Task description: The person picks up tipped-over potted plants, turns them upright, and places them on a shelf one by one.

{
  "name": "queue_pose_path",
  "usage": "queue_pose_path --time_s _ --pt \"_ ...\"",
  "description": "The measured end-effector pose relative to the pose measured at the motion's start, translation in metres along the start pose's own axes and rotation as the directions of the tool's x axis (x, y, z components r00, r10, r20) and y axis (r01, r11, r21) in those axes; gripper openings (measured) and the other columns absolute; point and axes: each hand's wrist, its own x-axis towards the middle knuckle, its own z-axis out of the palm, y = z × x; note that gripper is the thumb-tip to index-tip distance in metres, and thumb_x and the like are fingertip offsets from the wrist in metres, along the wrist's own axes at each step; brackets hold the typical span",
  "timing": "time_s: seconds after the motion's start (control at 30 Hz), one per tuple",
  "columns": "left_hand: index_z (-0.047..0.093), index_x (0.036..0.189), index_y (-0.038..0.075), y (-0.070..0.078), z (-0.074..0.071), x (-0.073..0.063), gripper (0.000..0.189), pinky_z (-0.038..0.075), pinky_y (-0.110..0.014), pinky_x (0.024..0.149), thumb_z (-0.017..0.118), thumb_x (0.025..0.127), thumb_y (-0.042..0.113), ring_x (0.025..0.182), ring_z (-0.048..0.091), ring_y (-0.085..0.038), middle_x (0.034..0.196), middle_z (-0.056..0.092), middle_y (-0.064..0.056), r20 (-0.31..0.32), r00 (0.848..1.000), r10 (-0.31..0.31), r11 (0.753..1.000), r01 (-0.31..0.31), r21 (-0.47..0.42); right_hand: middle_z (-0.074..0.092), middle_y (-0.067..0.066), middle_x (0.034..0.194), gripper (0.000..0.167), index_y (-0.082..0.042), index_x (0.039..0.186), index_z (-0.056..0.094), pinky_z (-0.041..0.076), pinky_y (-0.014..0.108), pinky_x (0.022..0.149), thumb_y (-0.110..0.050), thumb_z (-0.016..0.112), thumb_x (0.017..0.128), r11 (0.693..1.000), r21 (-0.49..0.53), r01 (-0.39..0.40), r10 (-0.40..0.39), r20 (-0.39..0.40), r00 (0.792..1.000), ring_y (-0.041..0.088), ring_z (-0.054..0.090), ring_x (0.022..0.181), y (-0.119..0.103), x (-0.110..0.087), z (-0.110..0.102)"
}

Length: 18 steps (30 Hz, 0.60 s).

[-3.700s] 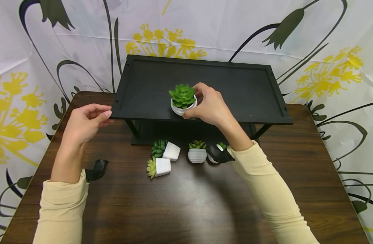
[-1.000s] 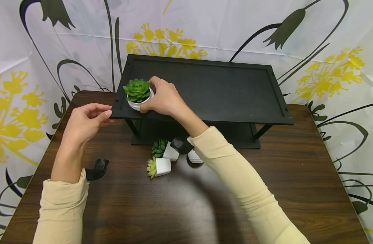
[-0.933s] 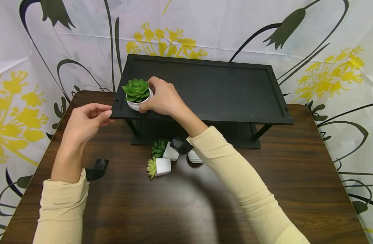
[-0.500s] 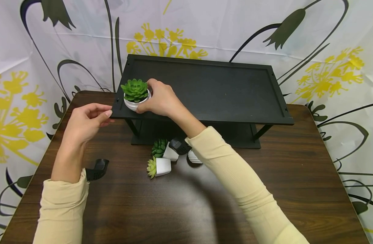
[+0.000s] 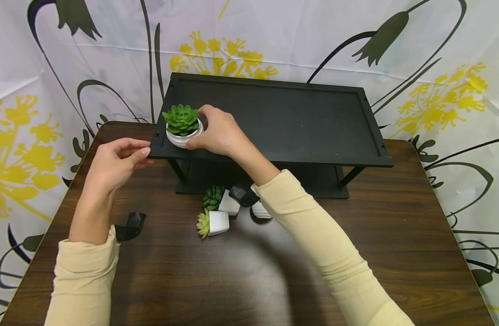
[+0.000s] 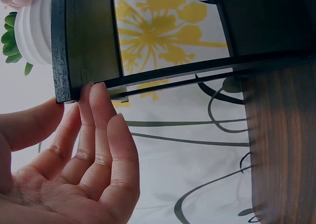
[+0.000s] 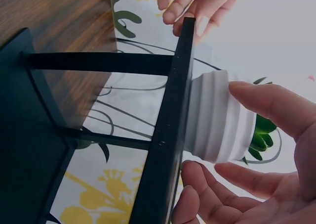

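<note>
A black two-tier shelf (image 5: 282,122) stands on the wooden table. At the left end of its top board sits a potted succulent (image 5: 181,121) with bright green leaves and a white ribbed pot. My right hand (image 5: 221,133) holds that pot from its right side; in the right wrist view the thumb lies on the white pot (image 7: 212,115), whose base meets the board. My left hand (image 5: 115,165) pinches the board's front left corner. The left wrist view shows the thumb and fingertips of this hand (image 6: 84,155) at the corner's edge.
Before the shelf, two succulents in white pots (image 5: 218,222) (image 5: 229,202) lie on their sides. Another white pot (image 5: 261,210) is partly hidden by the right sleeve. Black wrist cameras (image 5: 130,226) jut from both cuffs. A flower-patterned cloth (image 5: 298,40) hangs behind.
Since the earliest frame, my right hand has brought the potted succulent from mid-shelf leftward to the left end. Over the last second it has barely shifted. My left hand has stayed at the corner.
</note>
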Motion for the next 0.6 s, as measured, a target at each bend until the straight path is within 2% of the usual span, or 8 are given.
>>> queue_pose_path --time_s 0.03,0.07,0.17,0.43,0.6 --pt "0.06 0.11 -0.006 0.009 0.001 -0.004 0.027 0.048 -0.011 0.059 0.06 0.089 0.01 0.063 0.06 0.003 0.077 0.064 0.002 0.004 1.0 -0.005 1.0 0.005 0.011 0.055 0.002 0.1 0.063 -0.006 0.128 0.045 0.043 0.022 0.069 -0.024 0.074 0.075 1.0 0.006 -0.001 0.001 -0.002 1.0 0.013 0.051 0.088 0.0 -0.001 -0.001" --pt "0.057 0.113 -0.009 0.021 0.003 -0.01 0.029 0.048 -0.011 0.06 0.057 0.091 0.01 0.062 0.058 0.005 0.076 0.062 0.006 0.0 1.0 -0.017 0.997 0.017 0.077 0.056 0.002 0.1 0.062 -0.006 0.128 0.045 0.044 0.022 0.069 -0.023 0.073 0.075 1.0 0.009 -0.002 0.002 -0.002 1.0 0.013 0.052 0.089 0.0 -0.001 -0.001" --pt "0.054 0.114 -0.012 0.036 0.005 -0.017 0.029 0.048 -0.009 0.061 0.053 0.092 0.006 0.061 0.056 0.009 0.073 0.058 0.014 0.0 0.999 -0.032 0.992 0.032 0.119 0.056 0.002 0.098 0.059 -0.006 0.126 0.047 0.044 0.021 0.07 -0.023 0.072 0.076 1.0 0.008 -0.005 0.005 -0.003 1.0 0.013 0.052 0.088 0.0 -0.003 -0.003" --pt "0.056 0.113 -0.009 0.037 0.005 -0.019 0.028 0.047 -0.009 0.061 0.053 0.092 0.009 0.062 0.056 0.008 0.07 0.056 0.017 -0.013 0.999 -0.035 0.988 0.037 0.148 0.055 0.003 0.089 0.052 -0.006 0.119 0.052 0.042 0.023 0.064 -0.025 0.073 0.076 1.0 0.025 -0.006 0.007 -0.035 0.999 0.015 0.05 0.082 0.004 -0.012 -0.004" --pt "0.056 0.113 -0.009 0.037 0.005 -0.019 0.028 0.047 -0.009 0.061 0.053 0.092 0.009 0.063 0.056 0.007 0.069 0.056 0.018 -0.012 0.999 -0.032 0.989 0.034 0.145 0.055 0.005 0.094 0.051 -0.007 0.12 0.052 0.043 0.024 0.063 -0.027 0.073 0.077 0.999 0.049 -0.014 0.016 -0.048 0.999 0.017 0.049 0.082 0.006 -0.019 -0.005"
